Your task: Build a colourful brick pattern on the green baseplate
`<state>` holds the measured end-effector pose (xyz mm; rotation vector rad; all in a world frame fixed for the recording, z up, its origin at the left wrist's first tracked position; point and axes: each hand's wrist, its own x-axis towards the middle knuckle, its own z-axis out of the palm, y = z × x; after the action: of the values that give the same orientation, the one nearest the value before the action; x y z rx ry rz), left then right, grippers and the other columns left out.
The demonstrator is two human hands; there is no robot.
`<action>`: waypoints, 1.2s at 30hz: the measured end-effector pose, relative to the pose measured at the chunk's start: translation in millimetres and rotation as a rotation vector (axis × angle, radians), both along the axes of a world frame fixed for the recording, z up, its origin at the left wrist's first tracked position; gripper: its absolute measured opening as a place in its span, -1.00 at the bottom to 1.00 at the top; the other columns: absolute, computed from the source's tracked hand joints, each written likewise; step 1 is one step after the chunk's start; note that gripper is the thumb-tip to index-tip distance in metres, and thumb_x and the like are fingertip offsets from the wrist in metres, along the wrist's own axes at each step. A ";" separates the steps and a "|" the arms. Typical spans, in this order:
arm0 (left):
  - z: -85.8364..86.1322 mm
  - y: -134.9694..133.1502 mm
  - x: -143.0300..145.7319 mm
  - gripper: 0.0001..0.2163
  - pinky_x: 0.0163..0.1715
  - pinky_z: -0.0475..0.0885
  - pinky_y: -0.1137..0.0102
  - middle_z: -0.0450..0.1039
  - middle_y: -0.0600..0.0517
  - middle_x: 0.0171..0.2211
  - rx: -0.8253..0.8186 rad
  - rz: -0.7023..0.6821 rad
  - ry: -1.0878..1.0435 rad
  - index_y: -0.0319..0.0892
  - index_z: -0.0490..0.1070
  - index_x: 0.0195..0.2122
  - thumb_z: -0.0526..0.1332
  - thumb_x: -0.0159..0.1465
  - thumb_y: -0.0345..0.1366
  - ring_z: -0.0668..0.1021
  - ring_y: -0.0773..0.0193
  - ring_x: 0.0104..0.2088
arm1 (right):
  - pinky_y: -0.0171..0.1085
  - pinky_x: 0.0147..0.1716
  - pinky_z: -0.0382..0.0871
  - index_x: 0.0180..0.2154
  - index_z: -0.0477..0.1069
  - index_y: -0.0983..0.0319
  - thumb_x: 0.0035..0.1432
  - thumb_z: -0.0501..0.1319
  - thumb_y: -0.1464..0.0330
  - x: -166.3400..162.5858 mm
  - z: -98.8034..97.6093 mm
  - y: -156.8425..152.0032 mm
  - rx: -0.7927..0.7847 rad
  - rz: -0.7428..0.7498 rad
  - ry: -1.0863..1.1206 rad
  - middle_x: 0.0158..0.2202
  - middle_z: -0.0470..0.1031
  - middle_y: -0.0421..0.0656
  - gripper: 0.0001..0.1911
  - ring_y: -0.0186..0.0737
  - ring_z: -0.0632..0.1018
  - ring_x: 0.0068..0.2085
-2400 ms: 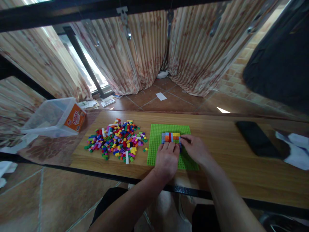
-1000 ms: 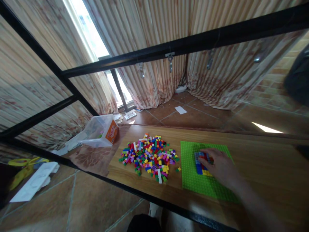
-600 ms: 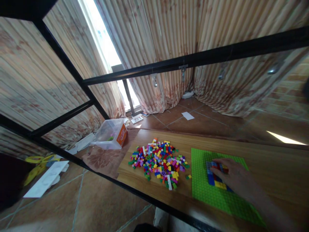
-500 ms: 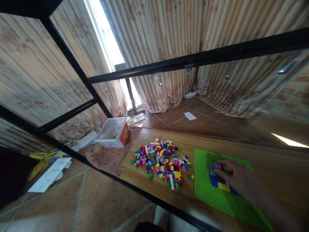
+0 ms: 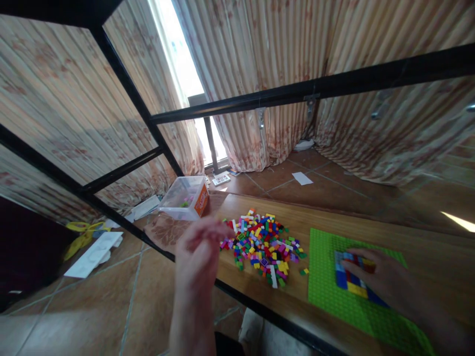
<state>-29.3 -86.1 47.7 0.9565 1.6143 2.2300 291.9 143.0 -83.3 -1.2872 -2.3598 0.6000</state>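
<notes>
My left hand is raised at the near left edge of the pile of loose toy bricks. Motion smears its bent fingers, and I cannot make out anything in them. On the green baseplate sits a low block of toy bricks in blue, yellow, red and grey. My right hand grips the top of this block, thumb on the near side and fingers on the far side. The palm and wrist hide the block's right part.
The bricks and baseplate lie on a wooden tabletop. Beyond its left end stands a clear plastic box with a few bricks inside. Black metal bars cross ahead and at left. White sheets lie on the tiled floor.
My left hand has come into view beside the brick pile. My right hand stays on the block of bricks. The whole scene has shifted somewhat to the right in view.
</notes>
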 end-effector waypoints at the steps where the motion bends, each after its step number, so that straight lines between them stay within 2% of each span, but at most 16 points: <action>1: -10.2 7.7 -9.4 -0.71 -0.21 0.52 0.27 0.58 -0.05 -0.28 -0.132 0.105 0.035 -0.16 0.53 -0.14 0.34 0.11 -0.20 0.61 0.14 -0.25 | 0.06 -0.10 0.44 -0.19 0.57 0.16 0.04 0.17 -0.14 0.2 0.9 -0.1 -0.005 -0.001 0.004 -0.14 0.62 0.00 -0.43 0.14 0.61 -0.14; 4: -43.9 27.0 -39.3 -0.62 -0.05 0.46 0.20 0.57 -0.17 -0.13 -0.700 0.380 0.219 -0.23 0.50 -0.06 0.36 0.08 -0.24 0.58 0.03 -0.09 | 0.07 -0.14 0.46 -0.22 0.58 0.13 0.06 0.14 -0.14 1.0 1.9 0.9 -0.009 -0.003 0.012 -0.15 0.62 0.00 -0.45 0.15 0.61 -0.16; 5: -53.7 30.5 -47.0 -0.58 0.00 0.44 0.19 0.54 -0.21 -0.06 -0.808 0.380 0.282 -0.25 0.48 0.00 0.35 0.10 -0.27 0.56 0.01 -0.03 | 0.06 -0.16 0.46 -0.22 0.58 0.12 0.06 0.13 -0.14 1.4 1.6 1.7 -0.006 -0.002 0.015 -0.16 0.62 0.00 -0.46 0.14 0.61 -0.18; 8: -72.6 34.0 -56.9 -0.50 0.06 0.39 0.18 0.50 -0.27 0.01 -0.952 0.375 0.442 -0.30 0.41 0.11 0.34 0.14 -0.27 0.53 -0.03 0.05 | 0.05 -0.22 0.47 -0.22 0.58 0.12 0.07 0.12 -0.13 2.8 -0.8 4.4 -0.002 0.009 0.019 -0.19 0.63 0.00 -0.46 0.14 0.61 -0.22; 12: -78.2 34.4 -51.7 -0.49 0.00 0.41 0.19 0.55 -0.26 -0.05 -1.086 0.324 0.453 -0.29 0.40 0.12 0.34 0.15 -0.24 0.57 -0.03 -0.02 | 0.05 -0.21 0.47 -0.22 0.58 0.14 0.06 0.12 -0.12 3.9 -4.4 7.1 -0.008 0.003 0.019 -0.19 0.63 0.01 -0.46 0.14 0.61 -0.20; 18: -73.3 34.5 -55.1 -0.53 0.02 0.41 0.25 0.55 -0.25 -0.03 -0.991 0.282 0.363 -0.33 0.41 0.12 0.28 0.15 -0.43 0.58 0.06 -0.04 | 0.04 -0.18 0.47 -0.23 0.58 0.17 0.06 0.12 -0.10 2.1 -4.5 7.2 -0.033 -0.003 -0.008 -0.18 0.62 0.00 -0.45 0.12 0.61 -0.18; 21: -62.6 29.6 -53.0 -0.53 0.08 0.38 0.20 0.53 -0.23 0.00 -0.819 0.214 0.305 -0.32 0.40 0.13 0.26 0.16 -0.46 0.56 0.06 -0.01 | 0.04 -0.15 0.46 -0.21 0.58 0.17 0.08 0.12 -0.08 1.3 -2.2 5.0 -0.023 -0.003 0.003 -0.16 0.61 0.00 -0.47 0.11 0.60 -0.16; 23: -53.4 25.8 -43.4 -0.51 0.06 0.40 0.20 0.52 -0.17 0.02 -0.620 0.031 0.213 -0.24 0.36 0.17 0.26 0.18 -0.42 0.56 0.11 -0.02 | 0.05 -0.14 0.46 -0.18 0.57 0.17 0.12 0.11 -0.06 -1.1 2.9 0.5 -0.008 -0.011 0.008 -0.14 0.61 0.02 -0.48 0.13 0.60 -0.15; 25: -45.1 23.9 -26.8 -0.47 0.04 0.43 0.24 0.49 -0.11 0.07 -0.413 -0.280 0.077 -0.13 0.32 0.22 0.29 0.20 -0.33 0.55 0.13 0.01 | 0.10 -0.13 0.45 -0.15 0.55 0.19 0.16 0.08 -0.03 -7.1 12.9 -8.2 0.024 -0.056 0.018 -0.14 0.60 0.07 -0.50 0.16 0.59 -0.15; 28: -37.7 27.3 6.2 -0.49 0.11 0.37 0.27 0.49 -0.09 0.07 -0.246 -0.563 -0.133 -0.07 0.35 0.21 0.34 0.21 -0.25 0.51 0.12 0.08 | 0.15 0.03 0.35 -0.14 0.54 0.20 0.23 0.07 0.06 -24.4 35.2 -30.1 0.170 -0.137 0.157 -0.08 0.57 0.11 -0.56 0.18 0.54 -0.03; 31: -37.7 37.9 38.2 -0.51 0.04 0.41 0.27 0.55 -0.10 -0.03 -0.227 -0.751 -0.356 -0.09 0.40 0.17 0.36 0.20 -0.21 0.55 0.10 0.01 | 0.02 0.05 0.38 -0.09 0.51 0.13 0.26 0.12 0.12 -46.0 56.3 -57.0 0.118 -0.021 0.458 -0.06 0.57 -0.03 -0.67 0.00 0.55 -0.01; 34: -42.7 50.5 62.8 -0.56 -0.17 0.46 0.37 0.57 -0.09 -0.12 -0.298 -0.843 -0.526 -0.12 0.47 0.10 0.37 0.19 -0.18 0.59 0.18 -0.14 | -0.06 0.06 0.37 0.02 0.46 0.08 0.27 0.17 0.18 -61.4 69.4 -78.9 -0.017 0.200 0.550 0.05 0.51 -0.08 -0.67 -0.08 0.50 0.07; 36: -46.5 57.7 75.9 -0.61 -0.30 0.44 0.47 0.56 -0.05 -0.15 -0.345 -0.851 -0.578 -0.14 0.52 0.02 0.40 0.17 -0.17 0.57 0.31 -0.25 | -0.10 0.01 0.39 0.07 0.44 0.06 0.27 0.18 0.20 -66.0 74.1 -87.5 -0.085 0.291 0.570 0.06 0.49 -0.08 -0.65 -0.10 0.50 0.04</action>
<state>46.6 -28.5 1.2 0.6332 0.9995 1.3952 225.8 55.5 -9.2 -0.6750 -2.0542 1.0107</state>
